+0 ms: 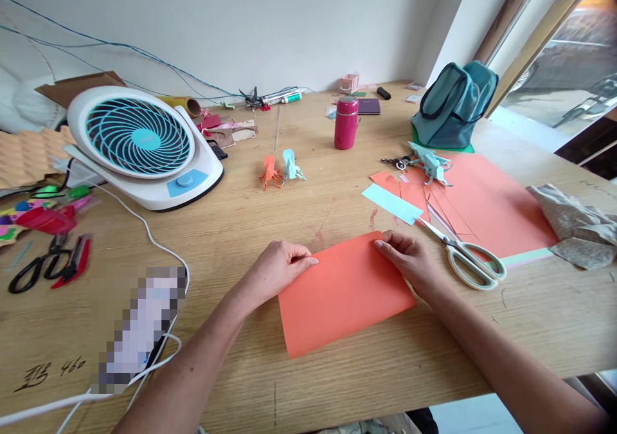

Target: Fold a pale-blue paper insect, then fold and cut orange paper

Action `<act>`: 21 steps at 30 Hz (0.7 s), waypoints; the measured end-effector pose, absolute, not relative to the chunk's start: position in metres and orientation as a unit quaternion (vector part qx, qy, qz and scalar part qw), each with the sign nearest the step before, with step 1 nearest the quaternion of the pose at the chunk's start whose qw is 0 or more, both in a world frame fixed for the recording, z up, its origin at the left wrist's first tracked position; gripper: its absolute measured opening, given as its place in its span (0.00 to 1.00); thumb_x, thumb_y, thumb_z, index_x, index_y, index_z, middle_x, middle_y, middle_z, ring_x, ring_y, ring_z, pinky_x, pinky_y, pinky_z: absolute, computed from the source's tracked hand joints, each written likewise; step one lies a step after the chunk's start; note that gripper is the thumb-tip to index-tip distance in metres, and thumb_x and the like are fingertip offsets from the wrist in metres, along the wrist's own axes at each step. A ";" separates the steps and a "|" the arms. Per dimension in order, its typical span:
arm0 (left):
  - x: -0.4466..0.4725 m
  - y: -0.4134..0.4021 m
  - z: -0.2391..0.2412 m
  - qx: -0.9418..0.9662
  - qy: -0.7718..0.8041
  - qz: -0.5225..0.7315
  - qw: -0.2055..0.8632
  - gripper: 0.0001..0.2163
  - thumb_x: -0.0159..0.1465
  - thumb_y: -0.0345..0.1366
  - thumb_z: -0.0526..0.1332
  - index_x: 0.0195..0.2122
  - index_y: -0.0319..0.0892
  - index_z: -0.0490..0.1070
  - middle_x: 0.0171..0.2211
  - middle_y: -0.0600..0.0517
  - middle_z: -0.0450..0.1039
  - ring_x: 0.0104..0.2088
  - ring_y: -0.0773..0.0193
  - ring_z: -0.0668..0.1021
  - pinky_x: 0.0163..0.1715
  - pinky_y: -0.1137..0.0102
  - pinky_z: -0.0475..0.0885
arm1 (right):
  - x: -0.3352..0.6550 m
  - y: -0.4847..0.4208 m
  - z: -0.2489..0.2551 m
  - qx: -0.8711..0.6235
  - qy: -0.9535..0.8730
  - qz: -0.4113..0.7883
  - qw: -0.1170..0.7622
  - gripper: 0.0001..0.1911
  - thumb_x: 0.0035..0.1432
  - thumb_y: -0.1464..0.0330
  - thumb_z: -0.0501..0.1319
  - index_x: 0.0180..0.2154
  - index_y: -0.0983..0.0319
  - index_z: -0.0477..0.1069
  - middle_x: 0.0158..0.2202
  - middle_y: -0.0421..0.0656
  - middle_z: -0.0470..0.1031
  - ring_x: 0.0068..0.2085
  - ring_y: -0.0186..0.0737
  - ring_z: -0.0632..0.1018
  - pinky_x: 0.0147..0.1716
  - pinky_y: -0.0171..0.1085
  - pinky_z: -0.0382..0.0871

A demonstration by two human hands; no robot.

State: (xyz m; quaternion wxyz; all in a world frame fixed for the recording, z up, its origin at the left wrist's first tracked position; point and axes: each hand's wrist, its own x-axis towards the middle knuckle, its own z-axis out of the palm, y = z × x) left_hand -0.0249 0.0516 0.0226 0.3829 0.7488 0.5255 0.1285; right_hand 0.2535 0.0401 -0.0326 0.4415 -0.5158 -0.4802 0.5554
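Observation:
Between my hands is an orange sheet of paper (344,299), tilted a little over the wooden table. My left hand (279,267) pinches its upper left edge, thumb on top. At the upper right corner my right hand (407,257) grips the same sheet, with the thumb in front and the other fingers behind. White-handled scissors (470,260) lie to the right of my right hand. Just beyond it rests a light blue paper strip (393,204). Orange (270,171) and light blue (291,166) folded paper insects stand farther back.
A white fan (139,141) stands at the left, its cable curling past a blurred phone (144,325). Farther back is a pink flask (346,123). On the right are a teal bag (456,106), a blue paper insect (432,162), large orange paper (506,212) and a crumpled cloth (576,225).

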 end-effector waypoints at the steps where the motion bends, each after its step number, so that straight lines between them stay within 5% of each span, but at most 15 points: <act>1: -0.025 0.051 0.023 0.749 0.525 0.130 0.384 0.16 0.64 0.44 0.57 0.28 0.39 0.78 0.25 0.54 0.74 0.25 0.66 0.71 0.25 0.73 0.58 | 0.253 0.040 -0.032 -0.518 -0.478 0.556 0.441 0.21 0.51 0.48 0.69 0.28 0.59 0.71 0.25 0.38 0.71 0.25 0.35 0.67 0.24 0.35 0.57; 21: -0.025 0.048 0.027 0.746 0.532 0.120 0.382 0.14 0.64 0.43 0.57 0.29 0.41 0.78 0.26 0.55 0.75 0.28 0.64 0.73 0.25 0.73 0.58 | 0.248 0.039 -0.025 -0.525 -0.458 0.551 0.460 0.24 0.45 0.47 0.72 0.26 0.60 0.69 0.23 0.38 0.69 0.24 0.33 0.65 0.22 0.34 0.57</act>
